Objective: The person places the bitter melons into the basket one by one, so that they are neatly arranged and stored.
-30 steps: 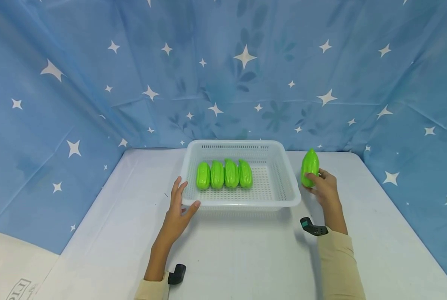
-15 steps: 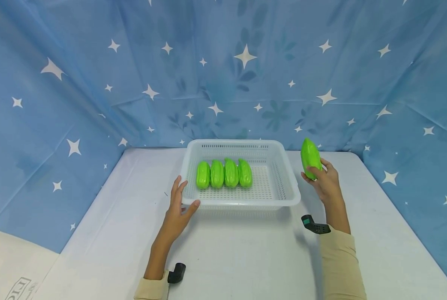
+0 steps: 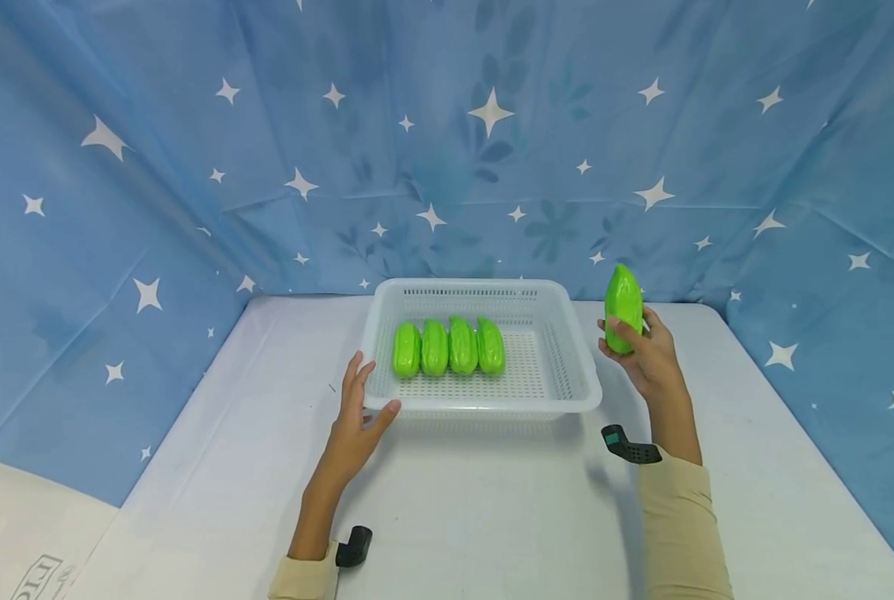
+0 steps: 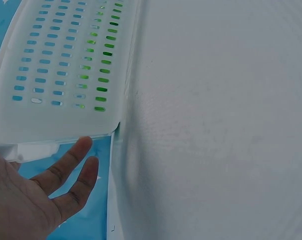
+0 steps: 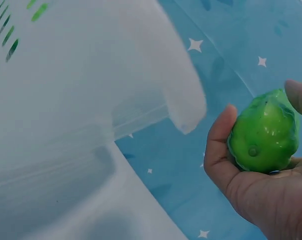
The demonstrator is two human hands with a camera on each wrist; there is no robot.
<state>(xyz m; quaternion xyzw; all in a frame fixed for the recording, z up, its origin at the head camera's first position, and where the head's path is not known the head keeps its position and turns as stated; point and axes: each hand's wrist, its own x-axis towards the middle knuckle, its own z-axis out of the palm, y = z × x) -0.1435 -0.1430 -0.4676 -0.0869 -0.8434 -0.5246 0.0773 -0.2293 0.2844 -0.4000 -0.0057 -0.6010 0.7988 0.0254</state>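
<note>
My right hand [image 3: 651, 358] grips a glossy green bitter melon [image 3: 623, 307], held raised to the right of the white basket [image 3: 484, 406] with its pointed end up. In the right wrist view, the bitter melon [image 5: 263, 132] shows its lumpy lower end with a small stem nub, between the thumb and curled fingers [image 5: 220, 145]. At the basket's front left corner rests my left hand [image 3: 352, 433], its thumb along the front rim and its fingers spread along the left side. Several more bitter melons [image 3: 435, 348] stand in a row in the basket's left and middle part.
The basket has slotted walls and sits on a white-covered table [image 3: 484, 500]. A blue curtain with white stars [image 3: 491, 167] hangs behind the table and at both sides. Small black devices [image 3: 354, 547] are strapped to both wrists.
My right hand has lifted the bitter melon higher beside the basket, tilting it briefly and then straightening it. The left hand, the basket and the row inside have stayed put.
</note>
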